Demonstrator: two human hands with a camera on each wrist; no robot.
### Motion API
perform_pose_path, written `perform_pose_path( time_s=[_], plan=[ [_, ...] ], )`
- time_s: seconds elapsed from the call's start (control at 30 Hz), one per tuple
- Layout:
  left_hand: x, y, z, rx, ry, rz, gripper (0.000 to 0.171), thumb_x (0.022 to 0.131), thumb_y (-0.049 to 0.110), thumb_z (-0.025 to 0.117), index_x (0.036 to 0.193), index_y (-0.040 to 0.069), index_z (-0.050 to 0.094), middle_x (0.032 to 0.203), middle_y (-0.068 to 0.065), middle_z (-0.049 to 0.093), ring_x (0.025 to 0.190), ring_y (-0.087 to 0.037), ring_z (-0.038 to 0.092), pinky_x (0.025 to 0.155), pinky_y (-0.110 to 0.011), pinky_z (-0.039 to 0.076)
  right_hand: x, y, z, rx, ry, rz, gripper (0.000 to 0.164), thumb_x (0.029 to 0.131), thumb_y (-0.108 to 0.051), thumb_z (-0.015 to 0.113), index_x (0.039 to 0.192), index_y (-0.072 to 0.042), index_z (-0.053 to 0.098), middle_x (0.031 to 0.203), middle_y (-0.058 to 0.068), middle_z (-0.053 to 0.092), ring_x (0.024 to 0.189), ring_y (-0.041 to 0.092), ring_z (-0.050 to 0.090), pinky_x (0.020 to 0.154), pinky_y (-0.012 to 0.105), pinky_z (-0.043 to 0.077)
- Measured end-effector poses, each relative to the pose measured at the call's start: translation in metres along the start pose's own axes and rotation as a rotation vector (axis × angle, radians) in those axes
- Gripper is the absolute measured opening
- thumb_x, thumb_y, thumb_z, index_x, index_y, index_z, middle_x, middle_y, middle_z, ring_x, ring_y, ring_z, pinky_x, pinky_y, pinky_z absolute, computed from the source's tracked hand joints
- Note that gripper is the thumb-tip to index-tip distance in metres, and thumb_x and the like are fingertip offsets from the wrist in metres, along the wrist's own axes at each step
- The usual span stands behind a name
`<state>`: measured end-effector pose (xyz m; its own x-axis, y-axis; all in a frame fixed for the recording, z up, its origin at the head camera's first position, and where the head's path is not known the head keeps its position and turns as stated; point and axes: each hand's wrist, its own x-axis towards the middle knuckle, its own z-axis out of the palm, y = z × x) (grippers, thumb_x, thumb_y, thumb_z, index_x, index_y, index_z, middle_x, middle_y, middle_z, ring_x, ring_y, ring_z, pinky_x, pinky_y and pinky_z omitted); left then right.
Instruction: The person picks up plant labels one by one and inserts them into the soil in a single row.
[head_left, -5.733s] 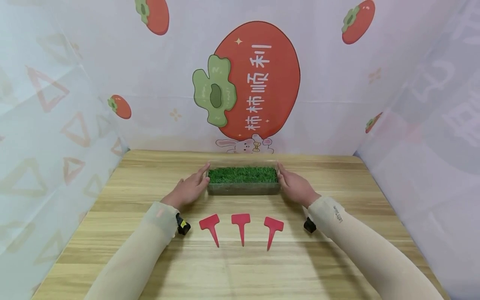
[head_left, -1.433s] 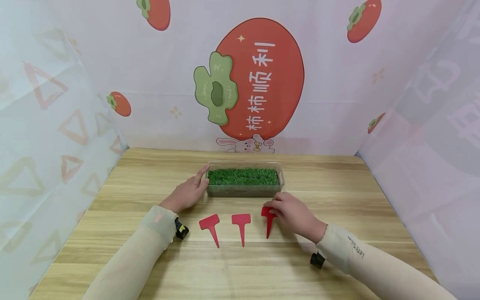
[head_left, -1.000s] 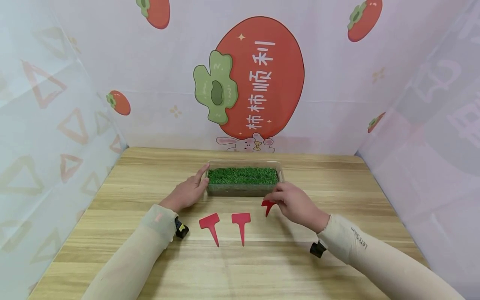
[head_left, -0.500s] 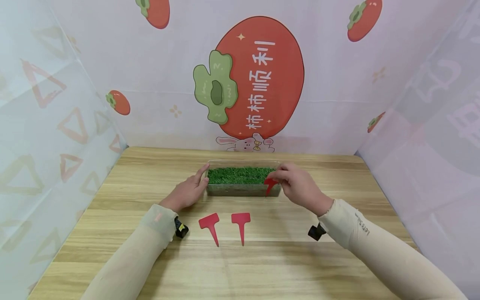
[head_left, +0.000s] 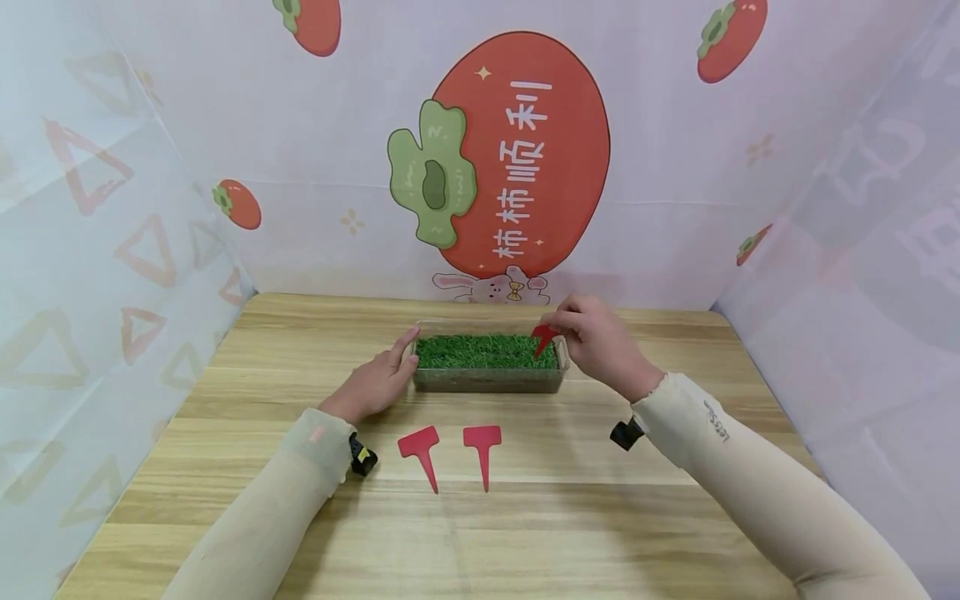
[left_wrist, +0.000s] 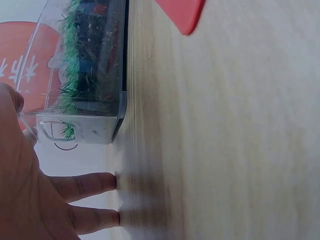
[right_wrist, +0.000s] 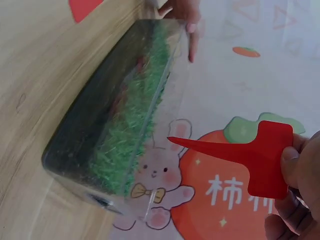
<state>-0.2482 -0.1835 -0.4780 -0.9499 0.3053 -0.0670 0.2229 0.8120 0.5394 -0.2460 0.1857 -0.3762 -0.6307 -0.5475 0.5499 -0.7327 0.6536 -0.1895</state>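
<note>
A clear rectangular box (head_left: 487, 382) with a handle cut into each end stands towards the back of the table, lined with green artificial grass (head_left: 476, 351). My left hand (head_left: 373, 385) rests against its left end, with two straight fingers (left_wrist: 92, 220) reaching down to the wood in the left wrist view. Between thumb and fingers, my right hand (head_left: 606, 343) pinches a red T-shaped plant label (right_wrist: 270, 160) by its wide head. That label is above the box's right end, its pointed stem angled down towards the grass.
Two more red plant labels, a left one (head_left: 422, 448) and a middle one (head_left: 483, 439), lie flat in front of the box, stems towards me. Behind the wooden table (head_left: 480, 546) hangs a white cloth (head_left: 645, 250) printed with persimmons; cloth also walls both sides.
My right hand left the box's right end, picked up the rightmost plant label from the table and lifted it up and back over the grass. My left hand stayed at the box.
</note>
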Motion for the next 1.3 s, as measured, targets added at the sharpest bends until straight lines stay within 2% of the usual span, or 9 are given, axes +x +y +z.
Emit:
perform_pose_path(
  time_s=[0.17, 0.4, 0.7, 0.97, 1.3],
  plan=[
    [0.000, 0.000, 0.000, 0.000, -0.003, -0.001, 0.060, 0.108, 0.049, 0.026, 0.163, 0.035, 0.003, 0.157, -0.023, 0.037, 0.141, -0.048, 0.038, 0.109, -0.069, 0.032, 0.003, 0.007, 0.010, -0.065, -0.054, 0.049, 0.029, 0.088, 0.007, 0.063, 0.104, -0.010, 0.080, 0.090, 0.005, 0.066, 0.083, 0.023, 0.058, 0.072, 0.039, 0.053],
    [0.000, 0.000, 0.000, 0.006, -0.006, -0.001, 0.060, 0.109, 0.049, 0.026, 0.163, 0.034, 0.003, 0.157, -0.023, 0.037, 0.142, -0.048, 0.037, 0.108, -0.070, 0.032, 0.008, 0.011, 0.020, -0.074, -0.122, 0.109, 0.029, 0.090, 0.005, 0.063, 0.107, -0.011, 0.080, 0.095, 0.005, 0.066, 0.087, 0.023, 0.058, 0.075, 0.038, 0.055],
    [0.001, -0.001, 0.002, 0.011, -0.003, 0.003, 0.061, 0.109, 0.049, 0.026, 0.163, 0.035, 0.002, 0.158, -0.022, 0.037, 0.142, -0.048, 0.037, 0.107, -0.071, 0.032, 0.010, 0.015, 0.032, -0.093, -0.172, 0.133, 0.028, 0.091, 0.003, 0.063, 0.107, -0.014, 0.080, 0.093, 0.004, 0.064, 0.087, 0.022, 0.055, 0.073, 0.035, 0.054],
    [0.001, -0.002, 0.003, 0.006, 0.000, -0.002, 0.060, 0.108, 0.050, 0.025, 0.162, 0.037, 0.002, 0.158, -0.022, 0.037, 0.142, -0.046, 0.038, 0.108, -0.070, 0.033, 0.008, 0.019, 0.038, -0.098, -0.196, 0.146, 0.032, 0.090, 0.005, 0.061, 0.108, -0.014, 0.079, 0.094, 0.004, 0.065, 0.087, 0.022, 0.057, 0.077, 0.036, 0.056],
    [0.001, -0.003, 0.003, 0.011, 0.005, 0.001, 0.060, 0.108, 0.050, 0.025, 0.162, 0.037, 0.002, 0.158, -0.022, 0.037, 0.142, -0.047, 0.037, 0.107, -0.071, 0.033, 0.009, 0.019, 0.042, -0.094, -0.232, 0.171, 0.029, 0.089, 0.001, 0.068, 0.111, -0.015, 0.079, 0.097, 0.005, 0.065, 0.089, 0.023, 0.058, 0.079, 0.038, 0.057]
  ],
)
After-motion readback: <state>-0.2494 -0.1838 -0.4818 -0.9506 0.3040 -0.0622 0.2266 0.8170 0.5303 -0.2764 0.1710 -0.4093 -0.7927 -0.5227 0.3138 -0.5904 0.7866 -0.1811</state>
